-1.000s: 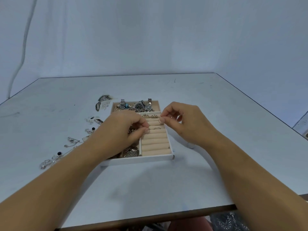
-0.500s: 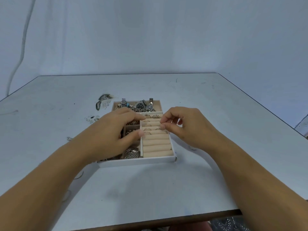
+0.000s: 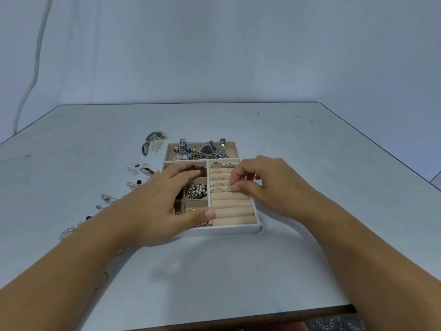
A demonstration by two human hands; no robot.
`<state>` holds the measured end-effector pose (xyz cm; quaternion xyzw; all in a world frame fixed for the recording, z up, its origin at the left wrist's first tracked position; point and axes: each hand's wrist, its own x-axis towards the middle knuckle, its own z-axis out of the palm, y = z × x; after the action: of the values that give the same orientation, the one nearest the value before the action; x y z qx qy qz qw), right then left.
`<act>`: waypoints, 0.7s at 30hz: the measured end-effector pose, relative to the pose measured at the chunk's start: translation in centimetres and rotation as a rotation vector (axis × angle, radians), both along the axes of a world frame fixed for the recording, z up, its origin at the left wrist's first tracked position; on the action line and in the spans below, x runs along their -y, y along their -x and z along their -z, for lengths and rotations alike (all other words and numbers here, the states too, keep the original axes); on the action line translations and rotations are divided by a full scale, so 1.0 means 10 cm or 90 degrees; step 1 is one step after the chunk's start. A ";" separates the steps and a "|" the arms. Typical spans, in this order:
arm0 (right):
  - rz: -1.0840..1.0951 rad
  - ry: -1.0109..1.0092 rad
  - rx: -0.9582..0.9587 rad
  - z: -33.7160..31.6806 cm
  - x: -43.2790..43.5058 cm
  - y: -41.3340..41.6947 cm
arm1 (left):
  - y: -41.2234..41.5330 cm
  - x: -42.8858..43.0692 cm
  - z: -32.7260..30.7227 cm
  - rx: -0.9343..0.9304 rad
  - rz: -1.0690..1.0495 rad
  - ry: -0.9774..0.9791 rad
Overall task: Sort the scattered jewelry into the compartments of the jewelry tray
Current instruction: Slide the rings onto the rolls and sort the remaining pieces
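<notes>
The white jewelry tray [image 3: 229,228] with beige lining sits mid-table. Its back compartment holds watches and chains [image 3: 205,150]. Its right side is a column of ring rolls [image 3: 232,211] with several rings set in the upper slots. My right hand [image 3: 267,187] pinches a thin ring [image 3: 230,188] between thumb and forefinger, right at the ring rolls. My left hand [image 3: 162,204] lies flat over the tray's left compartments with straight fingers, thumb near the front edge. A pearl cluster [image 3: 198,190] shows between the hands.
Loose earrings and small pieces [image 3: 137,173] are scattered on the grey table [image 3: 310,163] left of the tray, some partly hidden by my left forearm. The table's front edge [image 3: 262,318] runs near the bottom.
My left hand has slid back toward me and spread flat over the left compartments. My right hand has lowered the ring onto the rolls.
</notes>
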<state>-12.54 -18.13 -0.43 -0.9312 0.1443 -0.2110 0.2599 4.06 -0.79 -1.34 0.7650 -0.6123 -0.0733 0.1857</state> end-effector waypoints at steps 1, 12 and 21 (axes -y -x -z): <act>-0.003 0.007 -0.009 0.00 0.00 0.00 | 0.00 0.00 0.00 0.000 0.000 -0.001; 0.008 -0.022 -0.047 -0.05 -0.03 -0.01 | -0.02 0.01 0.01 -0.013 0.005 0.001; -0.014 0.081 -0.089 -0.12 0.01 0.02 | -0.03 0.01 0.01 -0.021 -0.002 -0.011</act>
<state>-12.76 -18.22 0.73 -0.9599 0.1381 -0.1510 0.1918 4.36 -0.90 -1.49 0.7664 -0.6070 -0.0912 0.1895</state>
